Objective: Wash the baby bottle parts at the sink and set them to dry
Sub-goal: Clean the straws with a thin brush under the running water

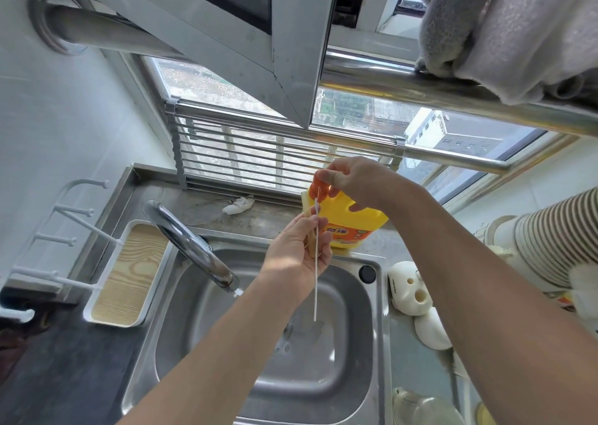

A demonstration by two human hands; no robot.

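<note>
**Straw over sink, soap cap pinched**

Left hand [296, 249] pinches a thin white straw [315, 288], upright above the sink [352, 311], right of the faucet [191, 240]. Right hand [352, 178] pinches the orange cap [318, 191] of the yellow soap jug [359, 227] behind the sink. White bottle parts [409, 290] lie on the counter to the right.

Label text, not legible

We find only blurred white characters on the orange label [352, 235] of the yellow plastic jug [372, 219].
</note>
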